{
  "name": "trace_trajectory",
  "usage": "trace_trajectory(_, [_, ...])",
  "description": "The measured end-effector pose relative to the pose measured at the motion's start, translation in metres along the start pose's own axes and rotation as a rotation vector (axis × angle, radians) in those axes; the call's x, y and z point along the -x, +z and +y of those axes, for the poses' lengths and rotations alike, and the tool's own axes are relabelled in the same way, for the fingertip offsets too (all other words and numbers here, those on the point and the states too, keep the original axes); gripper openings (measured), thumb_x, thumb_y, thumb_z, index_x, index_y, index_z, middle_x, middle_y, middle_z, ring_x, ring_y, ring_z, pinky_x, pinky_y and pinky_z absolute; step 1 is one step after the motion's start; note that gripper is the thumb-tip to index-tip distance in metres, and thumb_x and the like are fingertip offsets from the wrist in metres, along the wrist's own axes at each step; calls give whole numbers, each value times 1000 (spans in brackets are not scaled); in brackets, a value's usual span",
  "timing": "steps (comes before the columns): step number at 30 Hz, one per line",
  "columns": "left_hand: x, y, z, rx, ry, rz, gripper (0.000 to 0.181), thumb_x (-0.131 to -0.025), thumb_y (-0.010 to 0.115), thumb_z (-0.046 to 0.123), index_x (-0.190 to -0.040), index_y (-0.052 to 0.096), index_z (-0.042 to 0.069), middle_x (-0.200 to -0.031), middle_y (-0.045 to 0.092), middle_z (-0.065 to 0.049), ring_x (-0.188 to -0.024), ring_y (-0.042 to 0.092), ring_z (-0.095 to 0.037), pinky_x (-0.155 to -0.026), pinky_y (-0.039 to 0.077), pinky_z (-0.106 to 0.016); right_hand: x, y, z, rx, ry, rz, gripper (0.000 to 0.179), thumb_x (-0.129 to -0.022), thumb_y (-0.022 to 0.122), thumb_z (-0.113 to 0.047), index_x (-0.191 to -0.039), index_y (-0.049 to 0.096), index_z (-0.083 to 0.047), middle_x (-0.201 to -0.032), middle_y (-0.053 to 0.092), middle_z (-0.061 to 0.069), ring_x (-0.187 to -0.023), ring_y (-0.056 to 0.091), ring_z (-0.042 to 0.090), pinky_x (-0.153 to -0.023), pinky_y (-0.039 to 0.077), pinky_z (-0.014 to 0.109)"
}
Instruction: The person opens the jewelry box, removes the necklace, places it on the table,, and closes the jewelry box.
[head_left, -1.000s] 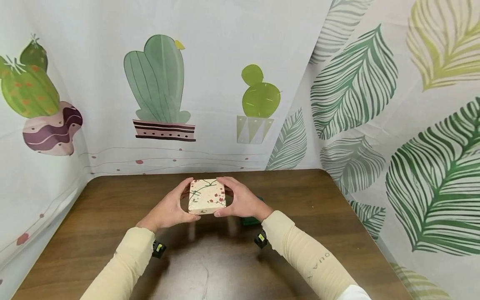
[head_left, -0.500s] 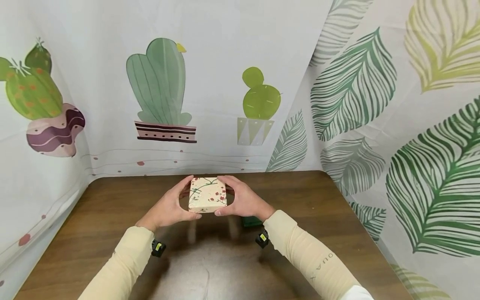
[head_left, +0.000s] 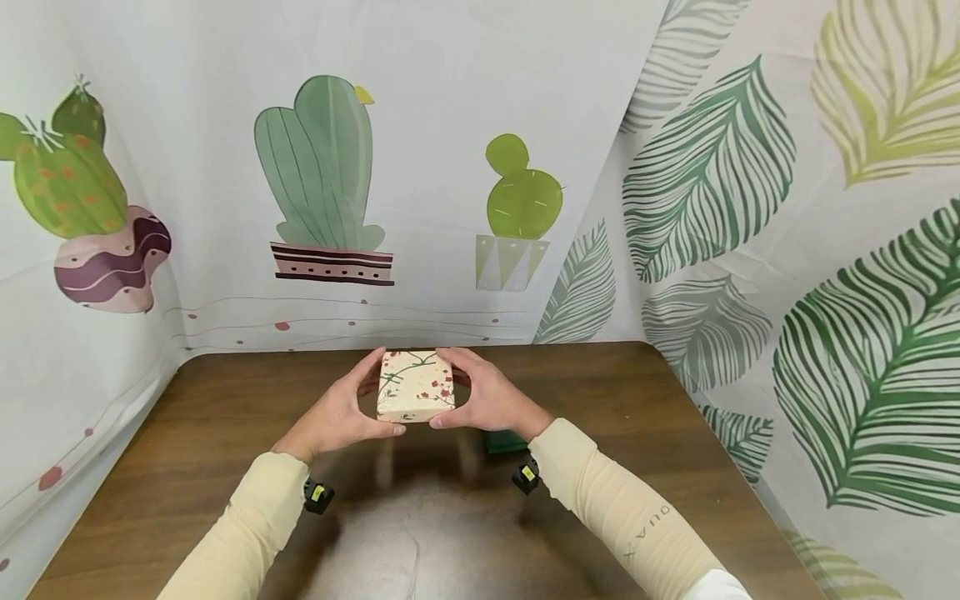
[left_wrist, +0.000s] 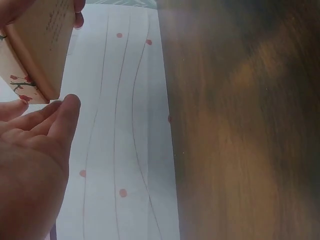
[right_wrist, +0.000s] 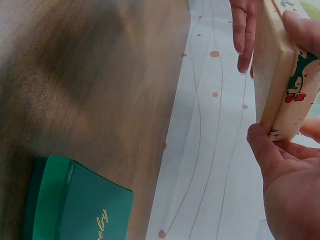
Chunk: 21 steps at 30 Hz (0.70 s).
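A person's left hand [head_left: 341, 421] and right hand [head_left: 491, 404] hold between them a small, square, cream-coloured box printed with red blossoms and green branches [head_left: 416, 385]. Each hand spreads its thumb and fingers as wide as the box is deep: the thumbs are at the near corners, the fingers at the far ones, with a gap between each palm and the side of the box. The patterned top faces up toward the head camera. Both wrist views show the plain cream underside, so the box is raised off the brown wood-grain table [head_left: 420, 542]; in the left wrist view that underside bears small lines of dark writing, too small to read.

Below the right wrist, partly hidden by it in the head view, a dark green box with gold script lettering [right_wrist: 100, 200] rests on the table, apart from both hands. The visible letters end in "elry".

Behind the wrists are a cream left sleeve [head_left: 240, 517] and a cream right sleeve with dark letters [head_left: 600, 500]. Beyond the hands hangs a white cloth printed with potted cacti [head_left: 427, 125]; off past the right hand is a white cloth printed with large leaves [head_left: 705, 175].
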<state>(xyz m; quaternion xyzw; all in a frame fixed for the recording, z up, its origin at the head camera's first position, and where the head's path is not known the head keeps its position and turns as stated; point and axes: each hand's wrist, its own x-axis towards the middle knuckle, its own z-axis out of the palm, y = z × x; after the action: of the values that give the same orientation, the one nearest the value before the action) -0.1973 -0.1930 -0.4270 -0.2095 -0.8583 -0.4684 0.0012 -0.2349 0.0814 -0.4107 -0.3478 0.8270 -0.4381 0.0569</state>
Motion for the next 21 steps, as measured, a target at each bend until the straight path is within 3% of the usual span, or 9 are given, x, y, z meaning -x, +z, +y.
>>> trace_trajectory(9, [-2,2,-1,71,18,-5,119,-74,96,20,-164,19,3,-157,48,-19,-144,50,-39,-119,38,-56,2,0,1,4,11,5,101,-75,95,-25,-156,41,-1,-155,48,15,-134,54,27,-115,48,41])
trace_trajectory(21, [0,5,1,113,-36,-11,127,-74,95,17,-165,8,2,-161,40,-27,-147,46,-42,-120,38,-53,5,0,0,-15,6,33,98,-74,95,-25,-155,44,-3,-154,49,13,-132,56,26,-113,50,42])
